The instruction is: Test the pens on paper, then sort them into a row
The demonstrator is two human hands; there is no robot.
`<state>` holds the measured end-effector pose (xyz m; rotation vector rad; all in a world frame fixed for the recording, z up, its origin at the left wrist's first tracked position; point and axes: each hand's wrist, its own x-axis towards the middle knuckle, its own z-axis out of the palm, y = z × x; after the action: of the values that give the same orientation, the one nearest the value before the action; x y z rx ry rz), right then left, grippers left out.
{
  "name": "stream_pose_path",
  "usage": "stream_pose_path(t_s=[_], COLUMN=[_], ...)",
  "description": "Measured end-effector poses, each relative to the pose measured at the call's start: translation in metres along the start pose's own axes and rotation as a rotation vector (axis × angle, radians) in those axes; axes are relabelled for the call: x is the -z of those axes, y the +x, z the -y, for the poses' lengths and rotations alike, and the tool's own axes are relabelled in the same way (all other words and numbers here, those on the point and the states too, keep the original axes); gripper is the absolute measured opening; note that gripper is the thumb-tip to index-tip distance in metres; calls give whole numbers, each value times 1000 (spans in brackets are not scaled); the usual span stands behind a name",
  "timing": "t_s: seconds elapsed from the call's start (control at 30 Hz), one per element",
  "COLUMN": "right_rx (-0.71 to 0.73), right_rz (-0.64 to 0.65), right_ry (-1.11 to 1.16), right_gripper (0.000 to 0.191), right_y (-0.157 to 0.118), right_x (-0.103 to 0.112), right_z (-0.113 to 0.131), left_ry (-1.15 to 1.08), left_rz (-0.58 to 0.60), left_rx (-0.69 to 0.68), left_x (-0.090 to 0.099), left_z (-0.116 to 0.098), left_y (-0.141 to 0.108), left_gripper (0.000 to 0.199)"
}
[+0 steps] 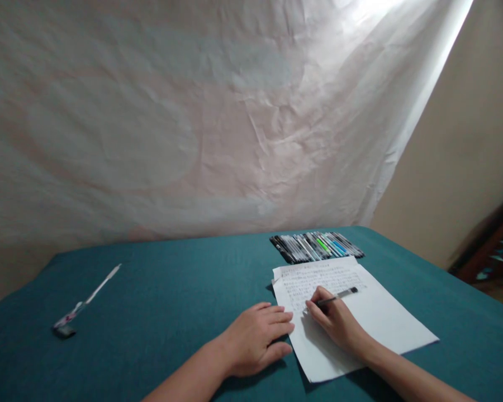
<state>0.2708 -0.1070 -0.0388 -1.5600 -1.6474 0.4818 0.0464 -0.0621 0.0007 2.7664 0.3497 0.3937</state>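
Note:
My right hand (pixel 333 318) pinches a dark pen (pixel 339 295), its tip down on a white sheet of paper (pixel 385 318). Rows of small handwriting cover the upper part of the sheet; the lower part is blank. The pen leans back to the right, its dark end above the paper. My left hand (pixel 260 338) lies flat on the cloth with its fingers stretched out, the fingertips touching the paper's left edge. Other paper corners peek out at the sheet's upper left.
Behind the paper lies a row of many pens (pixel 314 247), mostly black and clear, some green and blue. At far left is a thin white stick-like item (pixel 103 283) with a dark end piece (pixel 64 331). A teal cloth (pixel 171 296) covers the table; a pale sheet (pixel 193 123) hangs behind.

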Motion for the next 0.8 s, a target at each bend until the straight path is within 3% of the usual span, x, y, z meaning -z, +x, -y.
stream_pose_path(t_s=[0.27,0.5,0.8], right_rx=[13,-12,-13], right_rz=[10,5,-5], right_ry=[-17,0,6], right_gripper=[17,17,16], right_y=[-1,-1,-1], right_x=[1,1,1], right_z=[3,4,4], left_ry=[-5,-4,-6], left_rz=[-38,30,24], left_rx=[-19,0,2], left_x=[-3,-1,-3], left_z=[3,2,4], left_y=[-1,-1,-1], left_gripper=[35,37,37])
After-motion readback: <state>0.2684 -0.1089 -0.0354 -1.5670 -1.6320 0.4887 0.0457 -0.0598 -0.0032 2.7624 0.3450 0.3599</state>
